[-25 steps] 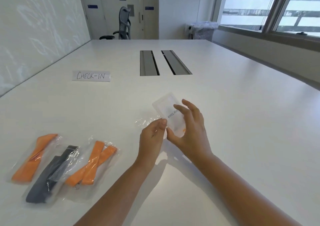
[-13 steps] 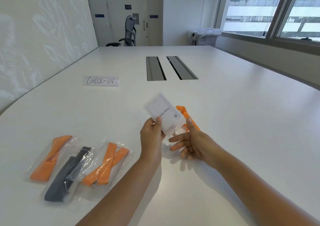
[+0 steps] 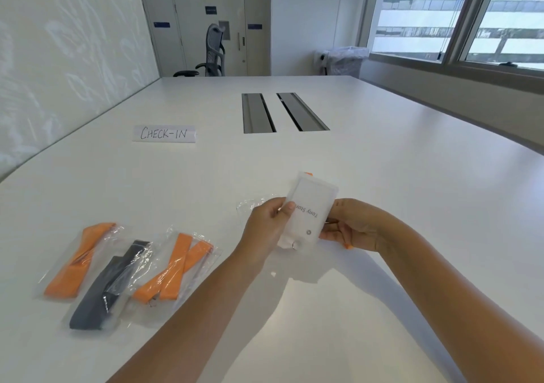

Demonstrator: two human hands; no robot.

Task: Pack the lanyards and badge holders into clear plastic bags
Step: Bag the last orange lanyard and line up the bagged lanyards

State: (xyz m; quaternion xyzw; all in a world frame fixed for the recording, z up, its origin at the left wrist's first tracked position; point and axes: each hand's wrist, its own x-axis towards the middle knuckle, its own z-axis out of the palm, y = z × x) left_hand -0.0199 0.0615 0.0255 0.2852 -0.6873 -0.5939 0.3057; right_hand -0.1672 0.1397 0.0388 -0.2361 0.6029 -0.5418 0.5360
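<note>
The left hand [image 3: 266,229] has its fingers [image 3: 287,207] curled on the left edge of the badge holder [image 3: 309,210], thumb on its face. The right hand [image 3: 351,225] pinches the right edge from behind; its fingertips are mostly hidden by the card. The holder is held tilted above the table [image 3: 382,162], printed name facing up, a metal ring at its near end. A bit of orange lanyard [image 3: 308,173] peeps over its far edge, and whether it is clipped on cannot be told.

An empty clear bag [image 3: 250,204] lies on the table just behind the left hand. To pack well, I judge the lanyard should be folded flat against the holder, then one hand should free itself to open the bag's mouth while the other slides the bundle in narrow end first.

Three filled bags lie at the left: orange [image 3: 78,260], dark [image 3: 109,285], orange [image 3: 176,266], overlapping. A "CHECK-IN" sign [image 3: 163,133] sits farther back.
</note>
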